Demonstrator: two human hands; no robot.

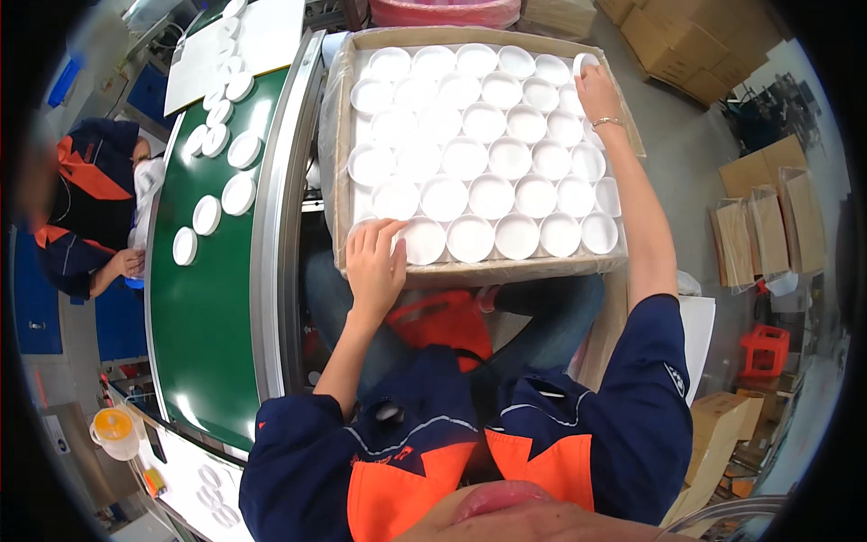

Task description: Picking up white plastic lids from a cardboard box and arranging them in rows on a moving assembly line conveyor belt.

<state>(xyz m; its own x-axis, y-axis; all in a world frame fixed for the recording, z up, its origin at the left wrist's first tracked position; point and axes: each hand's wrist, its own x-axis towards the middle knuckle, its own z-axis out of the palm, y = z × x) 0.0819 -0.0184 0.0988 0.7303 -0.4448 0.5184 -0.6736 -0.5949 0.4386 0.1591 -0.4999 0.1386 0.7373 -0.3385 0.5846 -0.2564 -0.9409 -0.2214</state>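
Observation:
A carton lined with clear plastic stands in front of me, filled with rows of shallow round white lids. At its far right corner, my right hand pinches a white lid, which is tilted up on edge. My left hand lies over the near left corner, fingers stretched and thumb apart. Under its fingertips the rim of another white lid shows in part; the rest of that lid is hidden by the hand.
Left of the carton runs a green conveyor belt with a metal side rail, carrying scattered white lids. Across it sits another person. Cardboard boxes and a red stool stand to the right.

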